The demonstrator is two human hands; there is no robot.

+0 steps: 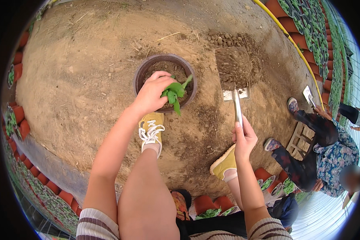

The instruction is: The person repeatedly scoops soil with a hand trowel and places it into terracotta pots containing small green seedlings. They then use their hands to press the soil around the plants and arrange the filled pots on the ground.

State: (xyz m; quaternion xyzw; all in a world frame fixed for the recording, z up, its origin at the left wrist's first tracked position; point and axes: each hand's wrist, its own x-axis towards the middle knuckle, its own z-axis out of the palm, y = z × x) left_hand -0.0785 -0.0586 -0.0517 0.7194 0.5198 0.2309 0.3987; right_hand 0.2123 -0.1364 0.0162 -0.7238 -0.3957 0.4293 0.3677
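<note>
A brown plastic pot (139, 73) stands on the bare earth in front of me, with soil (163, 66) inside. My left hand (152, 93) reaches over its near left rim, fingers closed around a leafy green seedling (175, 91). The seedling leans to the right, and its roots are hidden. To the right of the pot, my right hand (245, 138) grips the metal handle of a small flat-bladed shovel (237, 105). Loose brown soil (233, 67), blurred by motion, covers most of the blade.
Crumbly soil and clods (226, 39) lie beyond the shovel. A yellow hose (291, 37) curves along the right, beside rows of potted plants (310, 57). At right, a person (336, 153) sits by a slatted wooden piece (300, 140), holding another small shovel (308, 94). My yellow shoe (153, 126) is near the pot.
</note>
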